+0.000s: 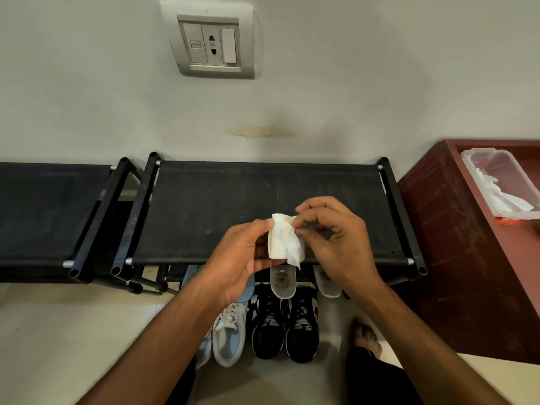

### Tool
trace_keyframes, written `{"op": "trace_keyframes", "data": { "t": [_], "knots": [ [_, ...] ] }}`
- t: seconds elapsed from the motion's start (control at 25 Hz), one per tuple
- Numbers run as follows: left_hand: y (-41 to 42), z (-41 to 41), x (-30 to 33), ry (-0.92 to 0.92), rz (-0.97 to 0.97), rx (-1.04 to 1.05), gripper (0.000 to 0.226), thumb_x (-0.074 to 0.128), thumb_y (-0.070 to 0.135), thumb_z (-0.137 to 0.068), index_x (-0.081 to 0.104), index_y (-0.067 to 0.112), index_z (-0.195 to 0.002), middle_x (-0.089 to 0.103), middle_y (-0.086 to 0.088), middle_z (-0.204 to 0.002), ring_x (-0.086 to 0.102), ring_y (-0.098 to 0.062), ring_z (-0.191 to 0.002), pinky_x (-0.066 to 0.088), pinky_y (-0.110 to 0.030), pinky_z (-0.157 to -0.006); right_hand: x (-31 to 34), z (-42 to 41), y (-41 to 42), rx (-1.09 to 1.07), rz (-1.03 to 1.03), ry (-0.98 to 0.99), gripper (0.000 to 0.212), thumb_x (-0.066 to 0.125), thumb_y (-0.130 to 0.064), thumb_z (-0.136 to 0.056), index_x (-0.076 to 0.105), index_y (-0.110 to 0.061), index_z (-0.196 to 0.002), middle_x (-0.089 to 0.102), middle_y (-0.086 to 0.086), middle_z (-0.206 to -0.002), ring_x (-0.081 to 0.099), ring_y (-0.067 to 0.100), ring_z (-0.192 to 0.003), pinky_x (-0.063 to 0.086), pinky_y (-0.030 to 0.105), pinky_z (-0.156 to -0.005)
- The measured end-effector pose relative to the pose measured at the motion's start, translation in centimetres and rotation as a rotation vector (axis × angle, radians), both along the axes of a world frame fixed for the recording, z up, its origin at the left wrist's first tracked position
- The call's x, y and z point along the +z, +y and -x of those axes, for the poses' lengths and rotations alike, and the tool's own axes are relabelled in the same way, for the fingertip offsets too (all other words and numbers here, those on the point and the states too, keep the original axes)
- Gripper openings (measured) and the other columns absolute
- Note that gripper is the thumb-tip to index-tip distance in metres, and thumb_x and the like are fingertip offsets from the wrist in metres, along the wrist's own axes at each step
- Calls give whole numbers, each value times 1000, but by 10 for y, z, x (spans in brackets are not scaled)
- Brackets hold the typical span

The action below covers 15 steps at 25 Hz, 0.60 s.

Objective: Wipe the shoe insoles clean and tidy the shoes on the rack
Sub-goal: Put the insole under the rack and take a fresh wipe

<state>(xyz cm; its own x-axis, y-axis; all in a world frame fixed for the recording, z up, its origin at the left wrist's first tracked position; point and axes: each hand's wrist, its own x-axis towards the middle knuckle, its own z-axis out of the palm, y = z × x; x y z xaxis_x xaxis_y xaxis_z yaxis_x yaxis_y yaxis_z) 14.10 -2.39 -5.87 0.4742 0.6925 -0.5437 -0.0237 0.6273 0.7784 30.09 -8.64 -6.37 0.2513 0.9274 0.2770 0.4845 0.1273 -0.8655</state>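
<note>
Both hands hold a small folded white wipe [285,239] over the front edge of the black fabric-topped shoe rack [204,206]. My left hand [241,258] pinches its left side, and my right hand [333,238] pinches its top right corner. On the floor below stand a pair of black sneakers [285,325] and a white sneaker [229,334]. Two grey insoles [283,283] [327,283] stick out from under the rack, above the black pair. A light blue insole [247,292] is partly hidden by my left hand.
A second black rack [43,211] stands to the left. At the right is a dark red wooden cabinet [444,229] with a clear plastic box of wipes [496,185] on top. A wall socket [211,43] is above. My bare foot [365,336] is beside the black sneakers.
</note>
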Motion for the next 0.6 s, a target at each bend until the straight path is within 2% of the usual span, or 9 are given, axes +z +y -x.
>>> {"op": "trace_keyframes", "data": {
  "t": [0.12, 0.2, 0.32, 0.48, 0.6],
  "knots": [
    [0, 1, 1, -18, 21, -3, 24, 52, 19, -100, 70, 4, -107, 75, -13, -96, 73, -22, -86, 60, -36, -75, -2, 0, 1, 49, 46, 77, 23, 71, 9, -78, 70, -13, -86, 66, -6, -101, 64, 17, -96, 55, 31, -75],
    [0, 2, 2, 24, -63, -38, 22, 54, 17, -99, 72, 6, -105, 75, -15, -95, 73, -22, -83, 59, -31, -66, -2, 0, 1, 80, 94, 59, 26, 71, 7, -80, 68, -16, -90, 66, -9, -98, 64, 17, -92, 54, 30, -75],
    [-1, 4, 2, 72, -167, -61, 19, 58, 16, -98, 74, 7, -101, 76, -16, -96, 74, -27, -88, 59, -30, -69, -2, 2, 0, 69, 177, -54, 29, 73, 3, -79, 67, -21, -94, 62, -13, -96, 62, 10, -86, 52, 22, -71],
    [-3, 3, 1, 117, -242, -66, 17, 62, 17, -95, 76, 8, -100, 76, -15, -94, 73, -26, -88, 61, -34, -77, -3, 0, 0, 43, 241, -96, 29, 76, -3, -76, 64, -24, -91, 59, -13, -96, 61, 8, -84, 54, 30, -70],
    [-3, 1, 0, 115, -214, -59, 17, 60, 14, -96, 74, 5, -100, 75, -19, -93, 72, -24, -81, 60, -33, -70, -2, -1, 0, 71, 219, -132, 28, 79, -2, -74, 65, -22, -86, 57, -12, -97, 61, 9, -85, 53, 29, -70]
  ]
}}
